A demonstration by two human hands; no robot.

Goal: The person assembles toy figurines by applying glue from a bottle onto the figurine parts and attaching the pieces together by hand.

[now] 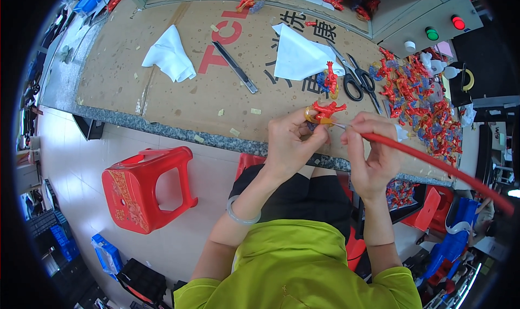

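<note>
My left hand (288, 142) pinches a small red figurine (327, 111) with yellow and blue translucent parts, just over the front edge of the bench. In my right hand (374, 156) is a slim tool with a long red handle (428, 157), apparently a paintbrush. Its thin tip meets the yellow part of the figurine beside my left fingertips. Another red figurine (330, 77) of the same sort stands on the cardboard, just beyond my hands. To the right lies a big heap of such figurines (417, 106) in red, blue and yellow.
Cardboard (179, 106) covers the bench. On it lie a white cloth (170, 54), a utility knife (235, 67), a second white cloth (300, 51) and black-handled scissors (355, 87). A metal cabinet with buttons (431, 34) stands behind. A red stool (146, 190) is on the floor at left.
</note>
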